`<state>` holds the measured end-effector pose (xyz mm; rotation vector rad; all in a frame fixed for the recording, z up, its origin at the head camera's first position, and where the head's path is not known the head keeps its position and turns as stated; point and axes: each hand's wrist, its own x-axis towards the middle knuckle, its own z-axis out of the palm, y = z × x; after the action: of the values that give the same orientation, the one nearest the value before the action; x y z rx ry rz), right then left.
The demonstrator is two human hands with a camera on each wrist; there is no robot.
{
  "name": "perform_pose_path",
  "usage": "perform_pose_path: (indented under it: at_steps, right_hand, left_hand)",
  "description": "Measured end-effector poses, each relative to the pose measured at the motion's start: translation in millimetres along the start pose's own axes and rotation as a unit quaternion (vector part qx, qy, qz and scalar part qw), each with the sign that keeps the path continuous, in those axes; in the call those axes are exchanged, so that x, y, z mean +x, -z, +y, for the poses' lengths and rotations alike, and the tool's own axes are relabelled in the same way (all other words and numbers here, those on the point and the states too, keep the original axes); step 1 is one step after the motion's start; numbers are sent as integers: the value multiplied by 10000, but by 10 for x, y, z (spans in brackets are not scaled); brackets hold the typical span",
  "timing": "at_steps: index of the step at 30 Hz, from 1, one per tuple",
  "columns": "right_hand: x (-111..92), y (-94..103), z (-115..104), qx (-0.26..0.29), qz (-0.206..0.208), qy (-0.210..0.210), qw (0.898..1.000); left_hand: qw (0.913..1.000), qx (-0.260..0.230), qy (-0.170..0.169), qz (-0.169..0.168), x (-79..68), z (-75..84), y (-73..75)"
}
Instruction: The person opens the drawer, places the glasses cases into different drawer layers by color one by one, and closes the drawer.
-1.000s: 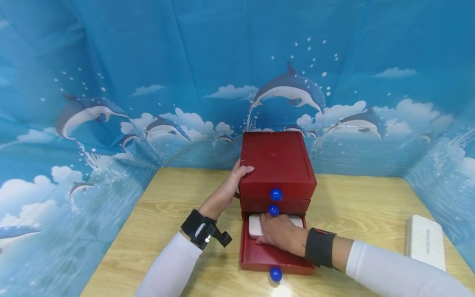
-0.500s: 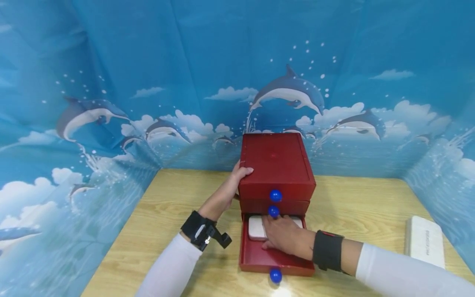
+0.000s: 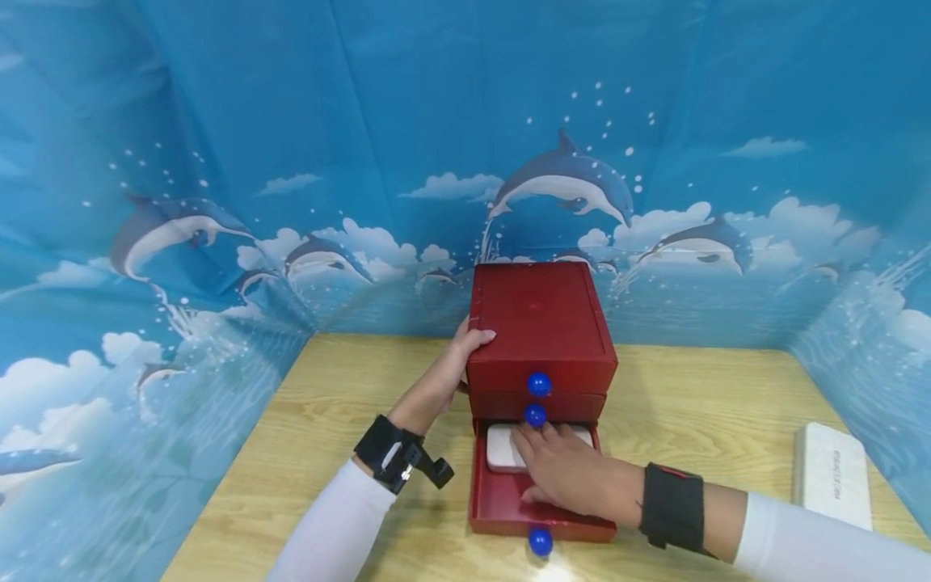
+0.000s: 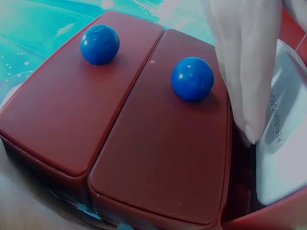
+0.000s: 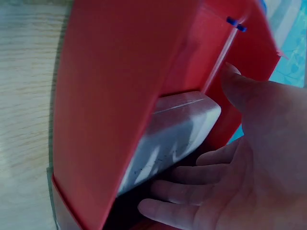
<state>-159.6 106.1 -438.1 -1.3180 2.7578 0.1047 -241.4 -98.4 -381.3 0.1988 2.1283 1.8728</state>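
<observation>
A red drawer cabinet [image 3: 538, 311] with blue ball knobs stands on the table. Its bottom drawer [image 3: 502, 505] is pulled out, while the two upper ones are closed. In that drawer, toward the back, lies a white rounded case [image 3: 502, 449] with dark lettering, also seen in the left wrist view. My left hand [image 3: 460, 352] grips the cabinet's left side, thumb over the top edge, fingers mostly hidden. My right hand [image 3: 567, 473] is over the drawer with fingers extended across the case, covering part of it; the right wrist view shows the palm and spread thumb holding nothing.
A second white case [image 3: 835, 475] with lettering is on the table at the far right, close to my right forearm. The wooden table [image 3: 349, 380] meets a blue dolphin-print backdrop [image 3: 407, 105] behind and at the sides.
My right hand has shifted a little to the right over the white case, its fingers straightening. The left hand, cabinet and drawer keep their places.
</observation>
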Motion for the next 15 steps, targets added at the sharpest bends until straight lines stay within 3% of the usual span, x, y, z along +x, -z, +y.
perform_pose_path:
  at_steps: [8,15]
  right_hand:
    - [-107,52,-19,10,90,-37,10000]
    - [-235,128,-94,-324,42,1,9995]
  left_hand:
    - [10000,4,48,-17,-1,1,7]
    - [10000,-26,-51,-9,-11,2,4]
